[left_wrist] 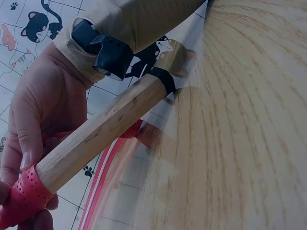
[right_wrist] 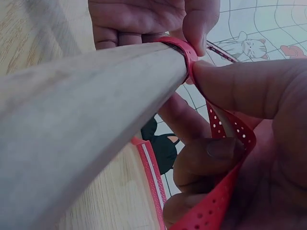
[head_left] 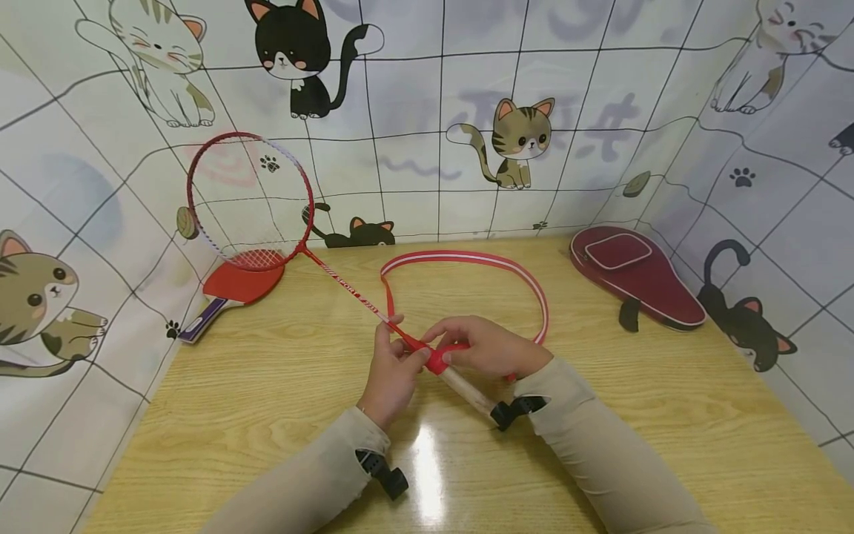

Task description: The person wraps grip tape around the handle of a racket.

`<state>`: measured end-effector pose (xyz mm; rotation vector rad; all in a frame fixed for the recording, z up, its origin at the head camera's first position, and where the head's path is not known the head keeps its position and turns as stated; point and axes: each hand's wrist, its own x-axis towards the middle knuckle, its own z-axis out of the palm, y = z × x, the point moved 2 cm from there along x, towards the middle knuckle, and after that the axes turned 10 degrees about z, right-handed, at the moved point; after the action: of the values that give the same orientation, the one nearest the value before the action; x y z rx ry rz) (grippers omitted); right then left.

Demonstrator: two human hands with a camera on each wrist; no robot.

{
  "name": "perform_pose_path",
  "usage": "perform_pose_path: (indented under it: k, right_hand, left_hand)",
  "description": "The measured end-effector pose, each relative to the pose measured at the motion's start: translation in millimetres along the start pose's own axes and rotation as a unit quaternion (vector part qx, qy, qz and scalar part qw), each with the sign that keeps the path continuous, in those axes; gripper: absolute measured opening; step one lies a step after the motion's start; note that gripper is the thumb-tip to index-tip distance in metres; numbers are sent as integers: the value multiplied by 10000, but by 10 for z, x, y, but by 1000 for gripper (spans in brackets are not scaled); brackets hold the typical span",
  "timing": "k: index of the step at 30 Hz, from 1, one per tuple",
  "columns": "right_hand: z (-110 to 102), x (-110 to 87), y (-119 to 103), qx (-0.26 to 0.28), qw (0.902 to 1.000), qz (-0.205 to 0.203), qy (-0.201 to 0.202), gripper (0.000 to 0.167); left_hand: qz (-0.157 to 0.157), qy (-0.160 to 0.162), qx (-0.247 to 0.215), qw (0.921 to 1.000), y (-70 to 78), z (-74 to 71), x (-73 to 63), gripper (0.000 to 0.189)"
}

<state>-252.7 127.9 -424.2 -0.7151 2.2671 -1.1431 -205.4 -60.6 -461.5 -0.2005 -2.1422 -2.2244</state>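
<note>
A badminton racket slants across the table, its red-and-white head toward the back left and its bare wooden handle toward me. Red perforated grip tape is wrapped round the top of the handle. From there the tape runs out in a long loop with a white stripe on its inner side. My left hand holds the racket where shaft meets handle, thumb and fingers pinching it. The right hand pinches the tape, thumb pressed at the wrapped edge, and a folded length passes through its curled fingers.
A red table tennis paddle lies at the back left, partly behind the racket head. At the back right is a dark red paddle case. Cat-printed sheeting encloses the wooden table behind and at the sides.
</note>
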Motion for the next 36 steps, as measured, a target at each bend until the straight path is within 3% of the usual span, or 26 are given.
perform_pose_path:
  k: [11,27,36]
  right_hand:
    - [20,-7,17,137,9995,135,-232,43]
    - [85,14,19,85,9998,160,103,39]
    - [88,4,-39,-310,9987,73,390,44]
  left_hand:
    - [14,31,-217,9998,3,-6,-14,67]
    - [-79,126,153,9998,18,-6,-34,70]
    - [-74,125,254,9996,8,-3,-26,74]
